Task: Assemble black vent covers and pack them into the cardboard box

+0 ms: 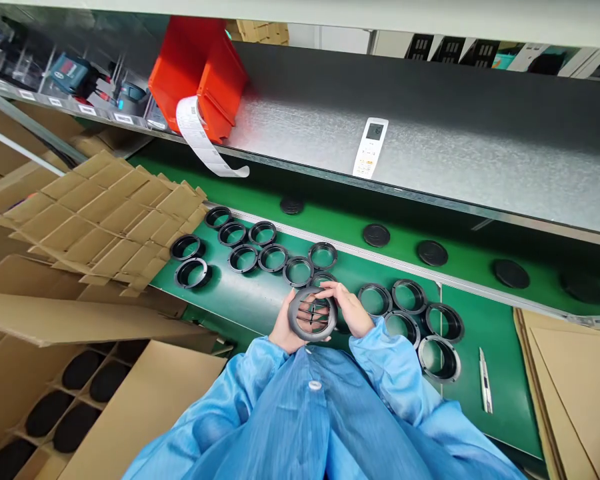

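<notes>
A round dark-grey air vent [294,313] with thin slats across its opening is held up in front of my blue coat. My left hand [285,328] grips it from the left and beneath, with fingers showing through the slats. My right hand [350,308] curls over its upper right rim, the fingertips on the edge. Just beyond the hands, black rings [299,271] stand on the green table [220,280]. To the right of my right hand sits another cluster of black rings [409,296].
A cardboard divider grid [110,213] lies left, above an open carton [180,393] holding black discs. More black discs [432,253] rest on the green belt [330,223]. A utility knife [485,380] and cardboard sheets [575,393] lie right. Overhead, the shelf carries a red bin [195,73] and a remote control [371,147].
</notes>
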Demonstrator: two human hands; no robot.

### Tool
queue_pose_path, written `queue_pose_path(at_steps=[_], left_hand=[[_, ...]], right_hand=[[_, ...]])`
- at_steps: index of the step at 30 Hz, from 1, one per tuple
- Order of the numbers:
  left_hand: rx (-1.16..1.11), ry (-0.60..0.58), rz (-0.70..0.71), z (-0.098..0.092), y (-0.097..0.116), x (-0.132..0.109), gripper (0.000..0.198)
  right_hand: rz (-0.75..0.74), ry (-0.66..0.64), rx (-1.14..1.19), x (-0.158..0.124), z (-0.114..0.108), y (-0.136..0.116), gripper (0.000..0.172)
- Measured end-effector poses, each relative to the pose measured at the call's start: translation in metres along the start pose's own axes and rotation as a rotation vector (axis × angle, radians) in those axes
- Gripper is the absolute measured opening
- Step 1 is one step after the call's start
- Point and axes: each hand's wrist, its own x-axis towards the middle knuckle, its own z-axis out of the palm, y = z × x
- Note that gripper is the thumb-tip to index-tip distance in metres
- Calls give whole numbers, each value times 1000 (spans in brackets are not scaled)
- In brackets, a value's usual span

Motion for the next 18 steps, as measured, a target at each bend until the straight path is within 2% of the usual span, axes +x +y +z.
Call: queue_pose_path(at_steps=[3,6,8,10,12,16,18], left_hand=[[-15,54,-31,4,-9,1,75],[-45,134,-19,3,-17,3,71],[-65,229,-4,-1,-24,6,66],[-52,317,-32,-5,-31,9,64],[-14,356,-89,-7,-40,14,65],[94,384,-153,-10,-58,28,62],[176,418,-153,-16,-61,36,62]], right_hand=[[-1,23,-13,-14,-7,9,71],[-133,3,-280,-32,-3,22,66],[-252,-113,-522,-45,3,31,59],[-294,-247,-674,-55,6,41,61],[-230,-321,-690,-60,5,53,72],[-15,-372,-554,-59,-5,73,120],[30,-335,-515,-57,-10,81,127]])
